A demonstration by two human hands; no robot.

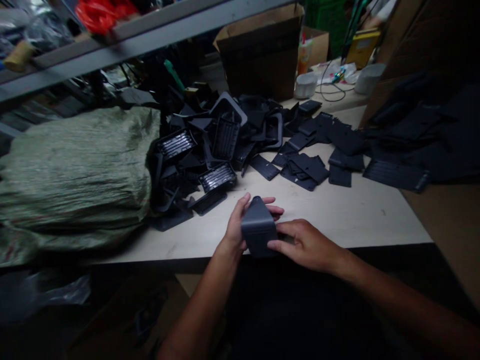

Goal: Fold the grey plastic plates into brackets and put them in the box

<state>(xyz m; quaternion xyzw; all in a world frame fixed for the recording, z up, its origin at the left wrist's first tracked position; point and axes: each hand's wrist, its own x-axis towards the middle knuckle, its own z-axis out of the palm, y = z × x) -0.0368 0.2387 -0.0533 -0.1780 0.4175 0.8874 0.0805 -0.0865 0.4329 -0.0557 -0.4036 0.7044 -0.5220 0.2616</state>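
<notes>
Between my hands, over the table's front edge, is a dark grey plastic part (259, 225) with a rounded bend between two flat faces. My left hand (236, 225) holds it from the left and behind, with fingertips showing past its far side. My right hand (303, 244) pinches its right edge between thumb and fingers. Beyond them lies a heap of black plastic parts (227, 137), some ribbed and some frame-shaped. Several flat black plates (305, 170) are spread to the right of that heap.
A green woven sack (78, 175) lies on the left of the pale table (375, 215). An open cardboard box (258, 55) stands at the back, near a white cup (305, 86) and a thin cable (332, 92). A metal shelf rail (150, 37) crosses above. More black parts (397, 172) lie at right.
</notes>
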